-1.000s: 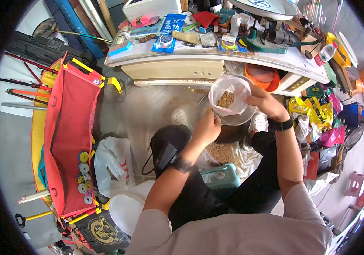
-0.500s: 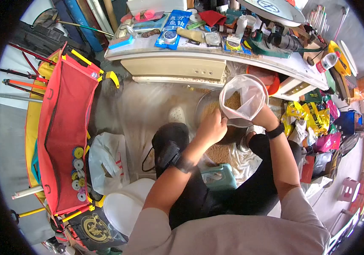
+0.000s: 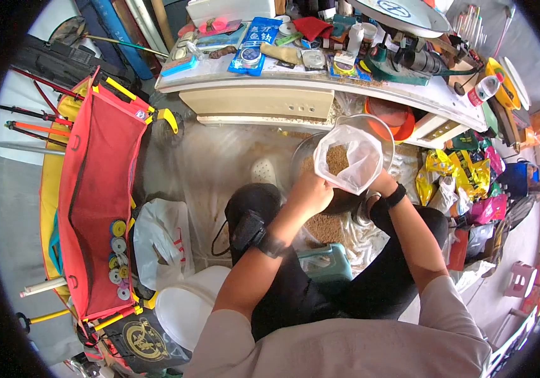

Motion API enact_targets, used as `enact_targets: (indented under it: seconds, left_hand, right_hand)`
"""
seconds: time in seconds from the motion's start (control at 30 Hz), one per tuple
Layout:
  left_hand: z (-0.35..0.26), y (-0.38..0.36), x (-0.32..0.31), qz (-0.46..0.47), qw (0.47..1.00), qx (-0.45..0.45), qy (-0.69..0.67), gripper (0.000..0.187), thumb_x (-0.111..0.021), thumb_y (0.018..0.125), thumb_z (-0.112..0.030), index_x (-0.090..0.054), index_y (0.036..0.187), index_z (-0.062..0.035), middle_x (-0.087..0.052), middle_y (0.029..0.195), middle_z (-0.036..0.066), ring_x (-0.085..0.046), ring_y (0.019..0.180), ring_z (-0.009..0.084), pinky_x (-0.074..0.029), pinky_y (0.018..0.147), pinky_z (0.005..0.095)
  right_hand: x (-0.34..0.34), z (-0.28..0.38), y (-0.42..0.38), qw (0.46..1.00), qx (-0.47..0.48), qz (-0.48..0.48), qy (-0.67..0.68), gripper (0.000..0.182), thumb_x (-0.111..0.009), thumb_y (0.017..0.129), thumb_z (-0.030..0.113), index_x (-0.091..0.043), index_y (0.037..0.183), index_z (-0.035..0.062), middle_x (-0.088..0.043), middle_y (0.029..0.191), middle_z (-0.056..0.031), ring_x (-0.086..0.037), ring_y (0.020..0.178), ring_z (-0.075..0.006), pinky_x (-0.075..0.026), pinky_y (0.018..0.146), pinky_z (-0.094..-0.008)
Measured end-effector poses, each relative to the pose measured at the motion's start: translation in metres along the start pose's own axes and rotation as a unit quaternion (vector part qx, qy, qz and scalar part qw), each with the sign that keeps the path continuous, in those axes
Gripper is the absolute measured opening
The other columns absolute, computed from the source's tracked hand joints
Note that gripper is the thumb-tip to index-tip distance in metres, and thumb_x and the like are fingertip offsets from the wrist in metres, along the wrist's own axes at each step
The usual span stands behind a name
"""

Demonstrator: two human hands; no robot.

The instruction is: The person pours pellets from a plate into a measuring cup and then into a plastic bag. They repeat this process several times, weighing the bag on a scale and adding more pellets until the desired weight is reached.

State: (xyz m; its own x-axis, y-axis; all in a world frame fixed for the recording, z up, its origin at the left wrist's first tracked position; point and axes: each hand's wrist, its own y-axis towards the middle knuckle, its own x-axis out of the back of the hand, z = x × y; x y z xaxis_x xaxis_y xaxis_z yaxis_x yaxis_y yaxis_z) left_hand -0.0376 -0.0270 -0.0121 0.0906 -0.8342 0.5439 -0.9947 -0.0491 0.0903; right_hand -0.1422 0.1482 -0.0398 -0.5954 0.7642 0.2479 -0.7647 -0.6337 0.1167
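A translucent white plastic bag [image 3: 366, 157] is held up with its mouth spread wide, and brown granules [image 3: 337, 160] show inside it. My left hand [image 3: 311, 193] is closed on the near left edge of the bag. At the bag's right side, my right hand [image 3: 384, 184] grips it, its fingers partly hidden behind the plastic. Just beyond the bag is a round rim [image 3: 388, 131] of some vessel, mostly covered by the bag. A wide metal basin [image 3: 298, 151] stands on the floor beneath, with brown grains in it.
A cluttered white desk [image 3: 238, 82] runs along the far side. To the left stands a red mesh-sided bag [image 3: 103, 195]. A white bucket [image 3: 188, 309] and a plastic sack [image 3: 160, 242] sit by my left leg. Yellow packets [image 3: 465, 173] lie at right; a teal stool [image 3: 327, 261] is between my legs.
The bag has moved slightly left and toward me, so the round rim behind it shows more. My right hand has shifted left and lower with it; my left hand has moved slightly left.
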Motion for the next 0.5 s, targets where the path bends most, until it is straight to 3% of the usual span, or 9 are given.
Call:
enact_targets:
  seconds: [0.03,0.13,0.17,0.3,0.4,0.47,0.5]
  left_hand:
    - [0.004,0.002,-0.001,-0.003,1.000,-0.002,0.000,0.026,-0.051,0.078,-0.009,-0.057,0.100,0.0038,-0.062,0.088,0.028,-0.059,0.086,0.0436,-0.049,0.076,0.0499]
    - [0.022,0.003,-0.011,0.025,1.000,0.001,0.009,0.025,-0.051,0.079,-0.009,-0.056,0.099,0.0041,-0.062,0.087,0.028,-0.059,0.086,0.0446,-0.047,0.078,0.0510]
    - [0.022,0.002,-0.013,0.014,1.000,0.006,0.015,0.026,-0.050,0.079,-0.009,-0.056,0.100,0.0043,-0.062,0.087,0.028,-0.059,0.086,0.0449,-0.047,0.079,0.0515]
    - [0.020,0.002,-0.014,-0.001,0.998,0.058,0.033,0.028,-0.049,0.079,-0.009,-0.054,0.103,0.0041,-0.062,0.089,0.029,-0.058,0.088,0.0452,-0.046,0.080,0.0526]
    - [0.015,0.005,-0.011,-0.017,0.999,0.038,-0.011,0.023,-0.049,0.081,-0.010,-0.056,0.097,0.0051,-0.061,0.090,0.029,-0.058,0.088,0.0454,-0.046,0.079,0.0523]
    - [0.009,0.006,-0.004,-0.010,0.999,0.005,-0.036,0.022,-0.050,0.081,-0.010,-0.057,0.094,0.0055,-0.061,0.090,0.030,-0.058,0.087,0.0454,-0.046,0.078,0.0520]
    - [0.008,0.007,-0.001,-0.003,0.998,-0.030,-0.060,0.020,-0.050,0.081,-0.011,-0.058,0.090,0.0060,-0.061,0.090,0.030,-0.058,0.087,0.0454,-0.047,0.078,0.0517]
  right_hand:
    - [0.004,0.003,0.002,0.990,0.044,0.053,-0.120,0.050,-0.076,0.069,0.012,-0.055,0.114,0.0048,-0.061,0.100,-0.0094,-0.060,0.093,-0.0218,-0.048,0.081,-0.0330]
    - [-0.004,0.014,0.003,0.968,0.132,0.063,-0.205,0.058,-0.075,0.068,0.010,-0.051,0.121,0.0044,-0.061,0.108,-0.0114,-0.059,0.105,-0.0252,-0.046,0.090,-0.0335]
    - [-0.006,0.016,0.004,0.978,0.008,0.071,-0.197,0.068,-0.076,0.065,0.009,-0.047,0.126,0.0023,-0.061,0.111,-0.0127,-0.056,0.110,-0.0251,-0.042,0.095,-0.0334]
    - [-0.008,0.032,0.007,0.992,-0.045,0.021,-0.118,0.072,-0.076,0.061,0.007,-0.047,0.127,0.0001,-0.060,0.112,-0.0163,-0.055,0.112,-0.0240,-0.042,0.096,-0.0335]
    - [-0.003,0.048,0.011,0.992,-0.074,0.032,-0.097,0.077,-0.076,0.056,0.005,-0.046,0.126,-0.0040,-0.061,0.111,-0.0150,-0.057,0.105,-0.0211,-0.044,0.092,-0.0318]
    - [0.004,0.040,0.012,0.991,-0.119,0.050,-0.021,0.066,-0.077,0.055,-0.001,-0.054,0.117,0.0010,-0.060,0.110,-0.0028,-0.056,0.097,-0.0135,-0.045,0.087,-0.0277]
    - [0.004,0.051,0.012,0.993,-0.115,0.001,0.037,0.072,-0.076,0.053,-0.002,-0.050,0.120,-0.0069,-0.064,0.101,-0.0049,-0.059,0.089,-0.0132,-0.047,0.083,-0.0264]
